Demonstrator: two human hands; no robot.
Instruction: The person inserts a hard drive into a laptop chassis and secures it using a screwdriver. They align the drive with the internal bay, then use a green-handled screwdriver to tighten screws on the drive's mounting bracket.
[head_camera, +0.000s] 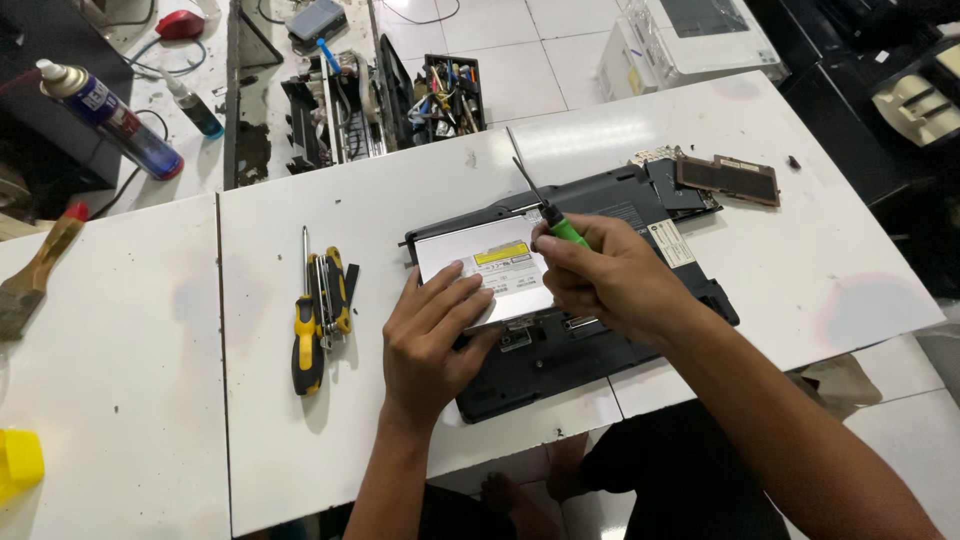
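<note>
My left hand (432, 335) lies flat, fingers spread, on the silver metal optical drive (487, 270) that sits on top of the upturned black laptop base (560, 350) on the white tabletop (300, 450). My right hand (605, 280) is curled tightly around a slim green-handled screwdriver (552, 215), its dark shaft pointing up and away above the drive's far edge. Just left of the laptop lie yellow-and-black-handled screwdrivers and pliers (320, 310), and a brown cover panel (728, 178) rests beyond its far right corner.
</note>
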